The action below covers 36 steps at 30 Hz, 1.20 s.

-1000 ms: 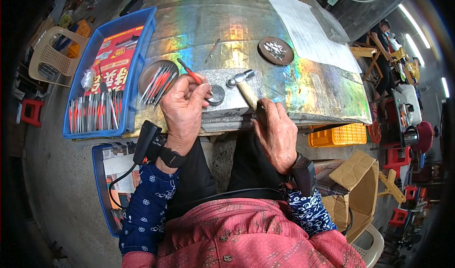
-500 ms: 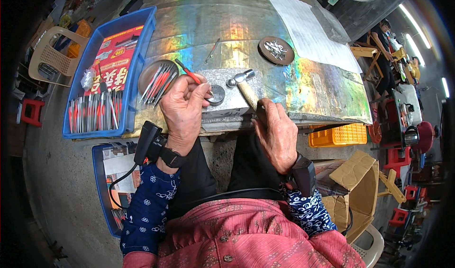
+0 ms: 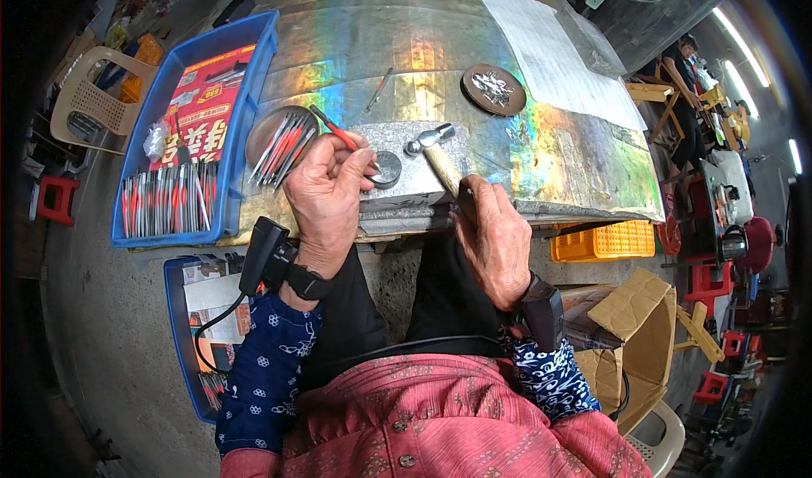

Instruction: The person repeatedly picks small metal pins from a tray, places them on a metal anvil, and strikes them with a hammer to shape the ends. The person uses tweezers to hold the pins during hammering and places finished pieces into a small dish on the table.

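My left hand [image 3: 326, 192] is closed in a pinch on a slim red-and-black tool [image 3: 340, 132], whose exact kind I cannot make out. Its lower end comes down beside a small round dark metal block [image 3: 386, 170] on a grey metal plate [image 3: 448, 146] at the table's near edge. A ball-peen hammer [image 3: 441, 166] slants over that plate, its head at the far side, and my right hand [image 3: 493, 245] is wrapped round its wooden handle. Left of my left hand, a round dish [image 3: 258, 131] holds several slim red, black and silver pieces.
A blue tray [image 3: 121, 216] at the left holds rows of similar slim pieces and a red printed sheet. A brown dish [image 3: 474, 97] of small silver bits and one slim piece [image 3: 380, 90] lie farther back. Below right stand a yellow crate [image 3: 605, 243] and a cardboard box [image 3: 647, 326].
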Each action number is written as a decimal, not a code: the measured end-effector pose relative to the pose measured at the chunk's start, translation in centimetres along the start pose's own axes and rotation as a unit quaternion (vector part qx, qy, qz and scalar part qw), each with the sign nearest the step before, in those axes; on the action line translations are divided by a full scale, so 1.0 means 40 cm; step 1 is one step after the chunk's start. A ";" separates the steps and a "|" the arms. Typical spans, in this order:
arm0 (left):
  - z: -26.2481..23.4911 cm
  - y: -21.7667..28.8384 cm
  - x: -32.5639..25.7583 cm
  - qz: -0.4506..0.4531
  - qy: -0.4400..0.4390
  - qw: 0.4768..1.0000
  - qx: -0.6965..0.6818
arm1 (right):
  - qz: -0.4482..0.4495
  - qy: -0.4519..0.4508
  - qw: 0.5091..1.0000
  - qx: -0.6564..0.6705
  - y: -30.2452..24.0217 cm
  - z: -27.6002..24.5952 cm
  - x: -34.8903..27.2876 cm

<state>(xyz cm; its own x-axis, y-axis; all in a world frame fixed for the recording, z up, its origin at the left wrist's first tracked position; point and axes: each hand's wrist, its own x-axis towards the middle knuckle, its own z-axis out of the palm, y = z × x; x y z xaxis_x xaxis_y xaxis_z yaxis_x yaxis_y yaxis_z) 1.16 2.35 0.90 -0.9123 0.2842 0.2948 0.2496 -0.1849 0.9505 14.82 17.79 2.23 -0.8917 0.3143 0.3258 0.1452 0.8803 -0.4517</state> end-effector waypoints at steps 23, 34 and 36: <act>0.013 0.040 -0.004 0.166 -0.018 0.958 0.232 | -0.056 0.112 0.986 0.108 -0.052 -0.130 0.036; 0.013 0.034 -0.008 0.169 -0.003 0.955 0.245 | -0.179 0.039 0.981 0.069 -0.150 -0.253 0.074; 0.012 0.032 -0.008 0.168 -0.001 0.952 0.255 | -0.210 0.060 0.973 0.076 -0.162 -0.264 0.082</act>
<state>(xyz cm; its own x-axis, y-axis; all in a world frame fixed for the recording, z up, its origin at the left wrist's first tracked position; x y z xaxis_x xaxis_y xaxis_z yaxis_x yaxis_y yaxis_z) 1.92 2.48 2.07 -0.7523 0.2921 0.5906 0.6534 0.2149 0.7259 15.49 16.87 15.01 -0.8009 -0.0154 0.5986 -0.2953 0.8799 -0.3724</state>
